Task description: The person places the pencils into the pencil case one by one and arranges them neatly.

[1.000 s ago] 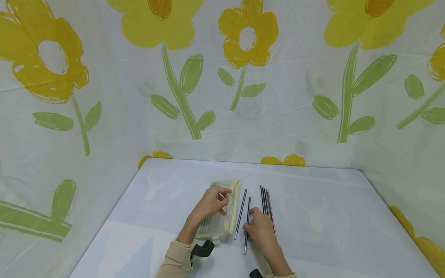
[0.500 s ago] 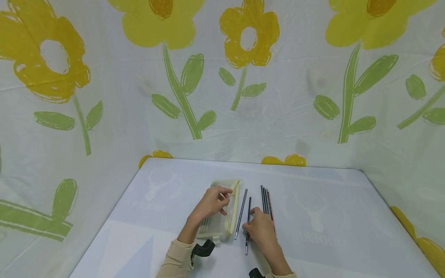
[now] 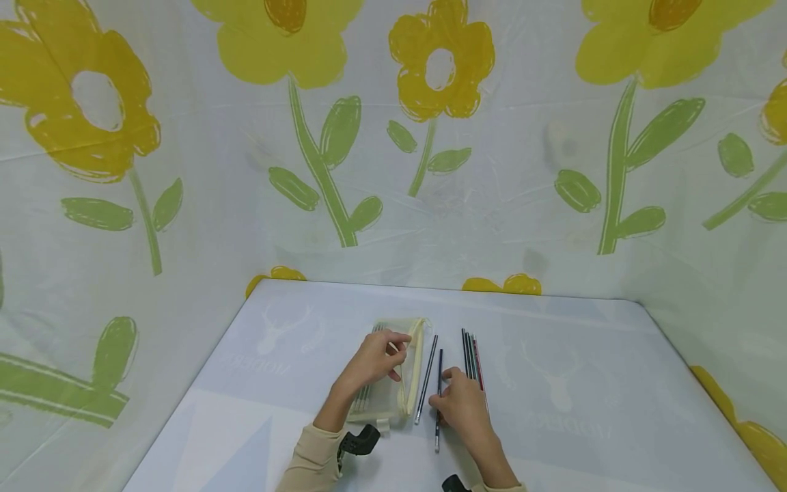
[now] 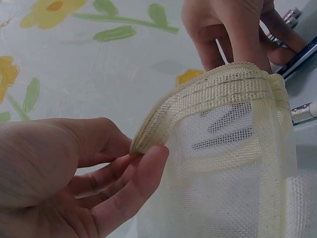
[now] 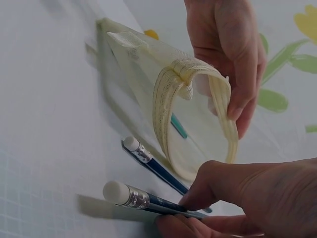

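Observation:
A pale yellow mesh zip pouch [image 3: 393, 403] lies on the table with several pencils inside. My left hand [image 3: 374, 359] pinches the zipper edge of its mouth between thumb and fingers; the right wrist view shows that mouth [image 5: 171, 114] held wide, a green pencil end [image 5: 178, 126] within. My right hand [image 3: 462, 406] pinches a dark blue pencil [image 5: 148, 201] with a white eraser, just to the right of the pouch. Between that pencil and the pouch lies another dark pencil [image 3: 426, 379], its eraser end [image 5: 132, 144] toward me.
Beyond my right hand several dark pencils and a red one [image 3: 478, 362] lie side by side, partly hidden by the hand. The white table [image 3: 584, 410] backs onto a flower-printed curtain [image 3: 492, 225]. A black wrist camera [image 3: 359, 441] sits on the left wrist.
Both hands stay nearly in place, the left still pinching the pouch edge. The pencil at my right fingertips has shifted very slightly.

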Motion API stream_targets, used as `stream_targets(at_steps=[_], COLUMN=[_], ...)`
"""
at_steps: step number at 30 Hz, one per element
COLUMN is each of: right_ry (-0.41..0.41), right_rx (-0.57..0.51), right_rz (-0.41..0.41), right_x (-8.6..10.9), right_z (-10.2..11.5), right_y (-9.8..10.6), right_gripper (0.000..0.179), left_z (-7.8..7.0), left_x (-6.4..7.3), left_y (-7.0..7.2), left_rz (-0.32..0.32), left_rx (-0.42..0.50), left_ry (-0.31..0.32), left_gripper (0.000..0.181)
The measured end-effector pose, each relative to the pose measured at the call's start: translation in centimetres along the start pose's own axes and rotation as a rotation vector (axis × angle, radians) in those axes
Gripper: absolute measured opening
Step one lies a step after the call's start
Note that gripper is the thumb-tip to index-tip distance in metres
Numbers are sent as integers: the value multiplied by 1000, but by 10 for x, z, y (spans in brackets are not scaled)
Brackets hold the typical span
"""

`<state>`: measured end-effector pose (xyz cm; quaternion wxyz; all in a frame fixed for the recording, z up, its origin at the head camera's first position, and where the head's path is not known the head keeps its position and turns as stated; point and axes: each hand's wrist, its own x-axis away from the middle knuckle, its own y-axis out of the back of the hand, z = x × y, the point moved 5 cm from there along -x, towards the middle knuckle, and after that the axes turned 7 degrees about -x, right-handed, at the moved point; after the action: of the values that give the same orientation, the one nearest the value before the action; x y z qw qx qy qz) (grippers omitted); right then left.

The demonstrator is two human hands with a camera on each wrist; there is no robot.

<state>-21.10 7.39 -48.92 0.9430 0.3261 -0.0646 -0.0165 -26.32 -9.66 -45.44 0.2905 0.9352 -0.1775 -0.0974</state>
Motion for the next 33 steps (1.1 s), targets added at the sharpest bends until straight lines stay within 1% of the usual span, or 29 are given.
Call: stream_targets(at_steps=[9, 16, 19, 25, 33], right_ry=[24, 102, 121, 129, 140], right_rx=[-24, -91, -114, -122, -134], right_rz=[-1, -5, -3, -5, 27], right_x=[-2, -6, -9, -13, -21], right_z=[2, 7, 8, 13, 20], right_y=[3, 0, -3, -4, -7], right_gripper=[49, 47, 47, 47, 47], left_z=[1, 2, 2, 2, 1], left_x=[0, -1, -2, -2, -1], left_y=[0, -1, 0, 0, 1], left_rz=[-2, 1, 3, 2, 7], left_rx=[-5, -8, -3, 5, -7], left_ry=[-1, -1, -4, -5, -9], left_gripper=[34, 35, 35, 35, 35])
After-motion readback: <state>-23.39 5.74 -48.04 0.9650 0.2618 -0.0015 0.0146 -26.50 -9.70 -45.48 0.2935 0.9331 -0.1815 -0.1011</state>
